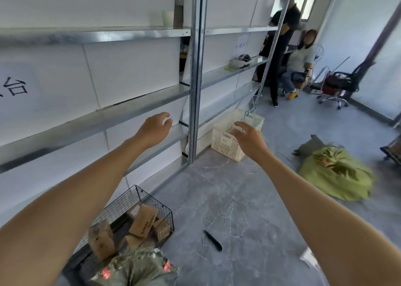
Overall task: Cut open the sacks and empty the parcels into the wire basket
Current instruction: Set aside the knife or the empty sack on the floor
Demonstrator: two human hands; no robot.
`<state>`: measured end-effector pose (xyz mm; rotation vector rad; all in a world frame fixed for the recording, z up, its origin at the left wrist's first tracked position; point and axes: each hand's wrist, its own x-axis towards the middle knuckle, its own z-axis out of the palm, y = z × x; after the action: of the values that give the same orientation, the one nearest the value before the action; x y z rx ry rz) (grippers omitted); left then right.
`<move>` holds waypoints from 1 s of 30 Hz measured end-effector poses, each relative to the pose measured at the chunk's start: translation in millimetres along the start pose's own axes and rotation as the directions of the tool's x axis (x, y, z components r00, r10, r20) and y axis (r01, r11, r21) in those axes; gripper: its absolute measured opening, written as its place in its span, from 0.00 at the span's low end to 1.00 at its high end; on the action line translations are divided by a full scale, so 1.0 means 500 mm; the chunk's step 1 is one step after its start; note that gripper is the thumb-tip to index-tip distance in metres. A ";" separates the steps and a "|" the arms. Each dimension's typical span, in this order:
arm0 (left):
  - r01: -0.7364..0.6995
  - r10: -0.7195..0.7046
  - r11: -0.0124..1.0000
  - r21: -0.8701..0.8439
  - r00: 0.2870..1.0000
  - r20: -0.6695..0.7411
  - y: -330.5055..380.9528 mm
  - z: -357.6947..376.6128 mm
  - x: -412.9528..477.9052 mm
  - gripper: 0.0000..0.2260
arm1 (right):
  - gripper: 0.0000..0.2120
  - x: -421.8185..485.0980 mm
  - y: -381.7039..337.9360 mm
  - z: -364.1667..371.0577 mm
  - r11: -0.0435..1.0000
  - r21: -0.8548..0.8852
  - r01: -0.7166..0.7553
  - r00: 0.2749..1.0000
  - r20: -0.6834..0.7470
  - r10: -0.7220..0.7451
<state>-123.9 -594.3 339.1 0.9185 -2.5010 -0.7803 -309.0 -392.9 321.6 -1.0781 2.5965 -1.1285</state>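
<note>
A black wire basket (152,201) stands on the floor at lower left with several brown cardboard parcels (144,220) in it. A crumpled green sack (138,268) lies just in front of it at the bottom edge. Another green sack (336,175), open at the top, lies on the floor at the right. A black knife (213,240) lies on the grey floor between them. My left hand (155,126) is stretched out toward the shelves with loosely curled fingers, holding nothing. My right hand (249,138) reaches forward, empty, fingers relaxed, in front of the white crate.
Metal shelving (196,79) runs along the left wall. A white plastic crate (230,142) stands at its foot. Two people (282,47) are at the far end, beside a black office chair (345,83). A grey bag (312,144) lies behind the right sack.
</note>
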 end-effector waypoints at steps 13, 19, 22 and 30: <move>0.138 -0.138 0.990 -0.017 0.990 -0.035 0.011 0.106 0.287 0.19 | 0.18 0.361 0.085 0.039 0.997 0.049 0.056 0.991 0.122 -0.061; 0.247 -0.247 0.969 0.000 0.967 -0.064 -0.026 0.153 0.334 0.19 | 0.19 0.451 0.120 0.103 0.996 0.015 0.089 0.963 0.253 -0.090; 0.360 -0.362 0.932 -0.045 0.930 -0.058 -0.060 0.191 0.335 0.18 | 0.18 0.487 0.149 0.144 0.994 -0.009 0.110 0.938 0.332 -0.100; 0.619 -0.624 0.782 -0.078 0.777 -0.088 -0.139 0.358 0.260 0.15 | 0.17 0.539 0.294 0.297 0.990 -0.008 0.141 0.799 0.591 -0.109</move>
<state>-274.6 -659.8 175.3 1.7655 -2.0602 -0.9344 -538.4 -587.3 160.8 -1.3641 2.0870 -0.5989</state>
